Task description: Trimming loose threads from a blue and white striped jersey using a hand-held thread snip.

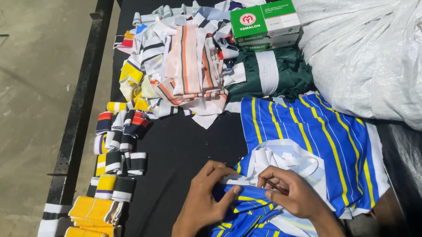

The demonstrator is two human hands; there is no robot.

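Along the left edge of the frame we see small folded rib-knit bands (118,146) laid in a column on the black table (178,146) — yellow ones at the lower left, striped ones above them. In the upper middle sits a loose heap of striped fabric strips (180,66).

At lower centre, our left hand (207,196) pinches the edge of a white collar strip (280,161) against the blue jersey with yellow stripes (320,137); the thumb lies flat on top and the fingers are curled narrow. Just beside it, our right hand (293,192) is closed tight on the same edge, with something thin between the fingertips that we cannot make out.

The jersey looks light, soft and limp, probably a little slippery, so we judge it handles best when gripped at a seam or hem, close to where the collar meets it.

Further right, at the top, a green and white carton (264,22) rests closed on folded dark green cloth (269,75) — its contents are hidden. At the upper right a big white woven sack (382,51) bulges, but what fills it cannot be seen.
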